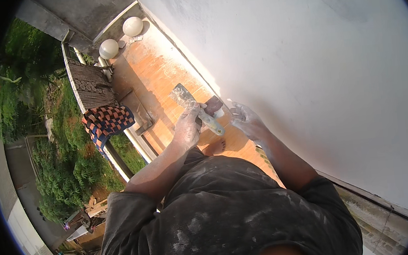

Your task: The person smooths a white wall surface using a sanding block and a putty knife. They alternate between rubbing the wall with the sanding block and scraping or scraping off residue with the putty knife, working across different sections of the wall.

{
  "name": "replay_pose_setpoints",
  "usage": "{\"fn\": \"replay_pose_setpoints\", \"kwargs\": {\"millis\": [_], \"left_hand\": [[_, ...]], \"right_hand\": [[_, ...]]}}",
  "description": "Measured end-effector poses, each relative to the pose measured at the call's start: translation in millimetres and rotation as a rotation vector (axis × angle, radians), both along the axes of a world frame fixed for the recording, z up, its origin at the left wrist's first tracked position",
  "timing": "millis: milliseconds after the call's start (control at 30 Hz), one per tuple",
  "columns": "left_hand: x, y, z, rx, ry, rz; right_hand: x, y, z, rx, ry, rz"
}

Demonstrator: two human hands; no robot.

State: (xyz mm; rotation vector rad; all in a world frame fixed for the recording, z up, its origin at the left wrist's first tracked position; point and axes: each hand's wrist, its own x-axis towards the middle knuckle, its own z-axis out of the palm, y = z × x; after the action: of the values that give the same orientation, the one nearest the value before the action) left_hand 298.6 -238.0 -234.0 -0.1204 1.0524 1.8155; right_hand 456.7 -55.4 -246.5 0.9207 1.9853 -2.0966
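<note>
My left hand [188, 128] is closed round a putty knife [209, 121]. Its broad, plaster-smeared blade points up and to the left, and the handle slants down to the right. Beside the handle, between my hands, shows a dark flat piece [213, 105] with a white patch below it. Whether my left hand also holds that piece, I cannot tell. White dust coats my right hand [247, 121], which is raised near the wall with its fingers apart and bent. Nothing clear shows in it.
A whitish plastered wall [325, 68] rises along the right. Orange floor [161, 78] runs ahead to two pale round objects [109, 49] at the far end. On the left, a railing carries a checked cloth [108, 122] and a dark mat [91, 84]; greenery [67, 173] lies beyond.
</note>
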Motion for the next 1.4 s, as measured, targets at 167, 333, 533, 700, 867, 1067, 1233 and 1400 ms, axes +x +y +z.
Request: {"fn": "replay_pose_setpoints", "kwargs": {"millis": [167, 333, 533, 700, 867, 1067, 1233, 1400], "left_hand": [[-0.8, 8.1, 10.2, 0.198, 0.041, -0.128], [-0.7, 31.4, 30.0, 0.305, -0.015, -0.411], [2.1, 58.1, 44.2, 0.320, 0.065, -0.546], [-10.3, 75.5, 74.2, 0.178, 0.312, -0.459], [-24.1, 96.1, 114.1, 0.029, 0.814, -0.782], [-41.6, 124.9, 154.6, 0.245, 0.878, -1.088], [-91.0, 138.1, 172.6, 0.198, 0.993, -1.263], [-135.3, 138.4, 163.7, 0.340, 0.863, -1.160]], "right_hand": [[11.2, -7.5, 6.1, -0.060, 0.100, -0.144], [23.4, -14.1, 22.1, -0.074, 0.253, -0.339], [46.6, -19.0, 56.7, 0.039, 0.266, -0.546], [70.0, -27.3, 84.5, 0.141, 0.214, -0.716], [81.5, -39.3, 118.6, 0.377, 0.174, -0.767], [46.2, -55.9, 162.9, 0.568, 0.138, -0.745], [-7.2, -61.9, 176.4, 0.617, 0.162, -0.864], [-55.2, -66.9, 176.7, 0.633, 0.203, -0.922]]}}
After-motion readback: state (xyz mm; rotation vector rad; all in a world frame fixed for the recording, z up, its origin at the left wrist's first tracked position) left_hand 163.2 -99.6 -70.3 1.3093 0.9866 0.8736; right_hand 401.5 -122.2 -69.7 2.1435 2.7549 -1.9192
